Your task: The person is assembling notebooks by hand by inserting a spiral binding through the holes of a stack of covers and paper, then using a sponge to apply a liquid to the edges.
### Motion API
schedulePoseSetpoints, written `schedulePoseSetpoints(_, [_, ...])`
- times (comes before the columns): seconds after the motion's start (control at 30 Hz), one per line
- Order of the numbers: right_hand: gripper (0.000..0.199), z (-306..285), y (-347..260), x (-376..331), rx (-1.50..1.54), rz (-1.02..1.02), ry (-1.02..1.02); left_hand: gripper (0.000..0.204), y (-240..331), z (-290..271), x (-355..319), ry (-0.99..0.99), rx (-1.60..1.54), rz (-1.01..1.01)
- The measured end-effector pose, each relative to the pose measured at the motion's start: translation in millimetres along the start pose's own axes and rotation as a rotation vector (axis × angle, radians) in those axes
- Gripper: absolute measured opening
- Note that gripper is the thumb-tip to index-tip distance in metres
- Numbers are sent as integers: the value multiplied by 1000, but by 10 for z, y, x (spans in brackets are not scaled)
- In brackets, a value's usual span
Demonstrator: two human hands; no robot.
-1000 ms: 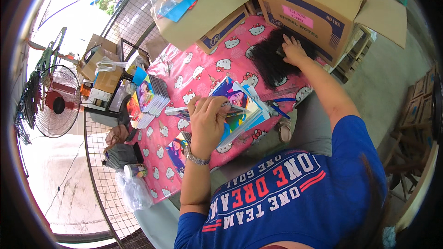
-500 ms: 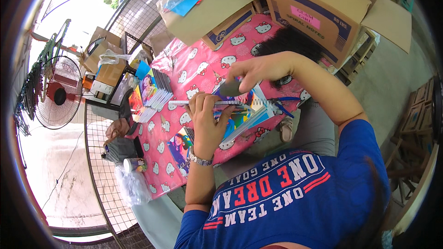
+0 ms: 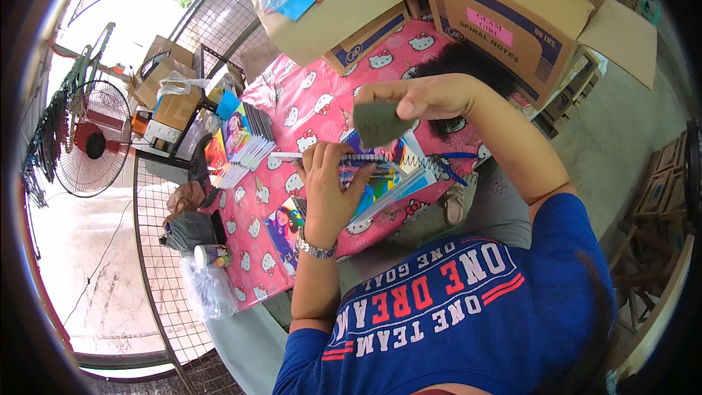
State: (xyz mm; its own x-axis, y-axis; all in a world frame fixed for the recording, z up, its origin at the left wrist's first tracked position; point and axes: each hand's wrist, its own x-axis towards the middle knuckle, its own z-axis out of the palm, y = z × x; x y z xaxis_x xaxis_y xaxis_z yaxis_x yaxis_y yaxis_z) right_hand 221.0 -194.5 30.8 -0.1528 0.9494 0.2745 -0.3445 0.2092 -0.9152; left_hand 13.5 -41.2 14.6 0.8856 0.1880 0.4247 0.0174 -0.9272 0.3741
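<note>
My left hand (image 3: 327, 179) is closed round a notebook (image 3: 287, 156), held on edge with its punched side up. A dark wire coil (image 3: 413, 163) runs along that side and sticks out past its right end. Above the notebook, my right hand (image 3: 435, 96) pinches a flat, dark grey-green pad (image 3: 382, 124) between thumb and fingers; its material I cannot make out. Under my left hand lies a stack of colourful notebooks (image 3: 395, 194). Beside the coil's free end is a blue-handled tool (image 3: 459, 168), perhaps pliers, partly hidden.
A pink patterned cloth covers the table (image 3: 292, 121). Finished-looking notebooks (image 3: 245, 143) stand at the left, with another stack (image 3: 285, 230) nearer me. A pile of black coils (image 3: 468, 69) lies before a large carton (image 3: 497, 22). A fan (image 3: 91, 143) stands far left.
My right hand has lifted the pad up and away from the notebook's edge, so more of the pad shows. My left hand keeps its hold on the notebook.
</note>
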Motion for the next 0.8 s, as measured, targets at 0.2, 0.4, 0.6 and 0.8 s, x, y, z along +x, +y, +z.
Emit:
schedulePoseSetpoints(0.2, [50,-76,16,90,-366,109,-52,41,23,-13,6,10,-2,-22])
schedulePoseSetpoints(0.4, [39,-115,43,203,-382,163,69,46,-3,-27,16,7,-22,-55])
schedulePoseSetpoints(0.6, [44,-86,50,412,-492,244,61,45,-316,-180,44,57,69,41])
schedulePoseSetpoints(0.8, [55,-214,155,581,-939,265,-13,39,-436,-197,39,83,84,30])
